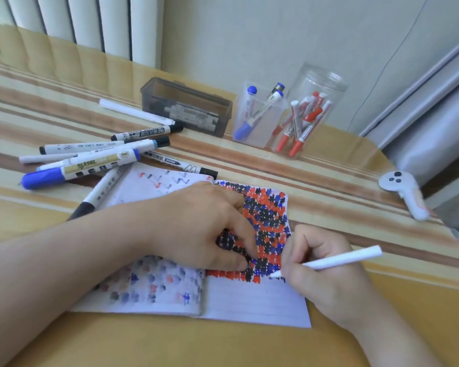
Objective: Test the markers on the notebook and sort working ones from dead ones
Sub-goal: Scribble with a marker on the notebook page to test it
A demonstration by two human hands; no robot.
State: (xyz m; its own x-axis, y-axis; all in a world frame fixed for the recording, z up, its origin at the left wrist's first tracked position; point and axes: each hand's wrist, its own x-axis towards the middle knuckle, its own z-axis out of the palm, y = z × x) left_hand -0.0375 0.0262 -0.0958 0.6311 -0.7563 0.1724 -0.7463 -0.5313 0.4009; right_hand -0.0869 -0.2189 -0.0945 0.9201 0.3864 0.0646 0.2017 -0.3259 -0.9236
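Note:
An open notebook lies on the table in front of me, its right page covered with red, blue and black scribble marks. My left hand presses flat on the notebook across the spine. A thin white marker is pinched in my right hand, its tip touching the right page just below the scribbles. Several loose markers with blue and black caps lie in a pile at the left. A square clear cup holds blue markers. A round clear jar holds red ones.
A dark translucent box with markers inside stands at the back centre. A white game controller lies near the table's right edge. A white marker lies alone behind the pile. The wall and a radiator stand behind the table.

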